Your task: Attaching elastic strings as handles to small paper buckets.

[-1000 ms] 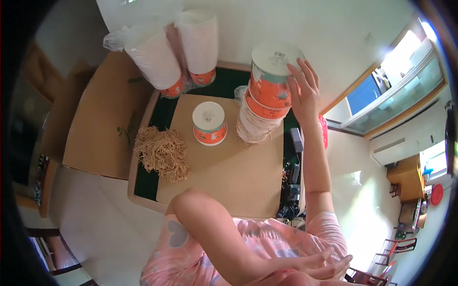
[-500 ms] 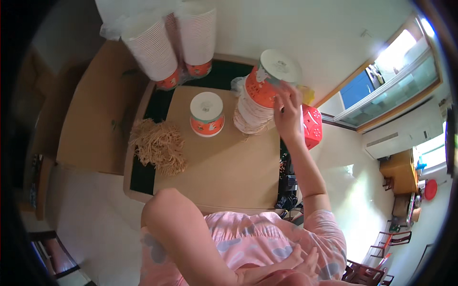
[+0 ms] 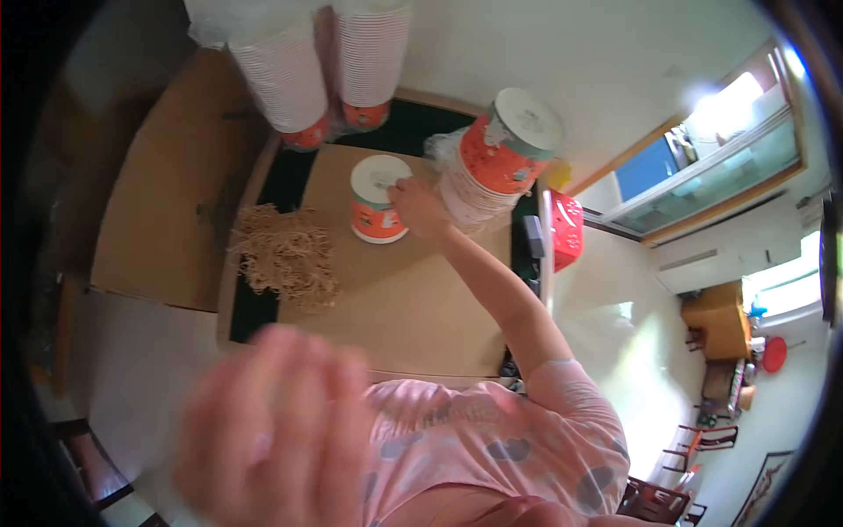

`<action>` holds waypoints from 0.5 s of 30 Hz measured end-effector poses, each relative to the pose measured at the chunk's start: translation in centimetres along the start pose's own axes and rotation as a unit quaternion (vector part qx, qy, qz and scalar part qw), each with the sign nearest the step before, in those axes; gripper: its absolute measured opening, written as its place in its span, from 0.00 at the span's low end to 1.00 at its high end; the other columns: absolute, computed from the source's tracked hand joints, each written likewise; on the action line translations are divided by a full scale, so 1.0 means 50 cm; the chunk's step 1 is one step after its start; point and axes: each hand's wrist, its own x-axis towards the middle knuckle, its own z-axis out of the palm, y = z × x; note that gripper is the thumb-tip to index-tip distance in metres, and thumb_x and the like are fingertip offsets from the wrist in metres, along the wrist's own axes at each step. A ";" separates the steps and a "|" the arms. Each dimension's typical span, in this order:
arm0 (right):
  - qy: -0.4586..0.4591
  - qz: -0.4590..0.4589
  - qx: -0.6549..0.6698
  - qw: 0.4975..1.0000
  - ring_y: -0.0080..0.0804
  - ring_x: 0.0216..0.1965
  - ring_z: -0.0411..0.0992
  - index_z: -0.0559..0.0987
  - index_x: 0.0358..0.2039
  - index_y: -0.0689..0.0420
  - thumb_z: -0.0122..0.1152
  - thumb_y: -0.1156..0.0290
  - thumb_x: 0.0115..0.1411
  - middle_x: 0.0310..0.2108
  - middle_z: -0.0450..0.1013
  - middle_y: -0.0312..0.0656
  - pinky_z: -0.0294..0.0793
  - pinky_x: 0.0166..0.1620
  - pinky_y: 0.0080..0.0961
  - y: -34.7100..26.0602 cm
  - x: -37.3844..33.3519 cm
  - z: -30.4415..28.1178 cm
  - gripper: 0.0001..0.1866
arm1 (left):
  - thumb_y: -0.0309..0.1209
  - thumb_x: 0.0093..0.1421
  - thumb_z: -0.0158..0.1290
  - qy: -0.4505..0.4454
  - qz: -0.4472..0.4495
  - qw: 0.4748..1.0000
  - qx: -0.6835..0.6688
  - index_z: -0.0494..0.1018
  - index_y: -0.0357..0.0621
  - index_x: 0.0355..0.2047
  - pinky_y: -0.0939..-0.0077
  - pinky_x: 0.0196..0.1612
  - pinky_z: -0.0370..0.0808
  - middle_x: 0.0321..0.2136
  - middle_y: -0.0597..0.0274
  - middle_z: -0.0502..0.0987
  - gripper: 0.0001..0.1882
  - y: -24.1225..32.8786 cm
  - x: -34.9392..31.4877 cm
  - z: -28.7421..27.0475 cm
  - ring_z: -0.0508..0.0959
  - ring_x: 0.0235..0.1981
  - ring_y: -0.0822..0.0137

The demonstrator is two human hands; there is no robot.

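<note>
An orange and green paper tub (image 3: 378, 220) stands upside down on the brown board, its white base facing up. My right hand (image 3: 420, 207) reaches in from the right, fingers curled against the tub's upper right edge; the thumb is hidden. Close in the foreground, my left hand (image 3: 281, 422) is smeared by motion, so its fingers cannot be made out. Left of the tub lies a heap of tan shredded paper filler (image 3: 285, 259). To the right, a similar tub (image 3: 505, 149) sits upside down atop a leaning stack of white-rimmed tubs (image 3: 474, 198).
Two tall stacks of nested tubs (image 3: 279, 79) in clear plastic stand at the back left. A large cardboard box (image 3: 162, 193) is left of the table. A red plastic basket (image 3: 567, 230) sits by the table's right edge. Brown cardboard (image 3: 404, 303) covers the tabletop.
My right hand has moved left from the stacked tubs to the single tub. My left hand has risen from my chest into the lower left foreground. The whole view has shifted slightly.
</note>
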 end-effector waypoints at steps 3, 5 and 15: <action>-0.036 0.029 -0.075 0.996 0.36 0.39 0.71 0.75 0.35 0.56 0.63 0.65 0.45 0.35 0.72 0.43 0.72 0.39 0.33 0.015 -0.007 -0.057 0.17 | 0.28 0.57 0.49 -0.007 -0.052 0.998 0.031 0.71 0.32 0.41 0.57 0.43 0.72 0.37 0.49 0.75 0.13 0.001 0.025 -0.060 0.76 0.41 0.55; -0.003 0.036 -0.046 0.998 0.36 0.31 0.74 0.76 0.27 0.57 0.51 0.72 0.49 0.27 0.73 0.44 0.74 0.32 0.32 -0.006 0.017 -0.025 0.06 | 0.32 0.59 0.49 -0.028 -0.070 0.993 0.096 0.72 0.35 0.42 0.70 0.42 0.73 0.37 0.56 0.76 0.14 0.004 0.022 -0.085 0.77 0.40 0.62; 0.116 0.090 0.154 0.977 0.45 0.43 0.67 0.73 0.32 0.62 0.54 0.74 0.49 0.35 0.71 0.48 0.67 0.45 0.37 -0.015 -0.012 -0.053 0.09 | 0.32 0.60 0.48 -0.039 0.091 0.991 -0.093 0.73 0.41 0.45 0.76 0.41 0.76 0.40 0.58 0.76 0.14 -0.049 0.005 0.080 0.75 0.42 0.63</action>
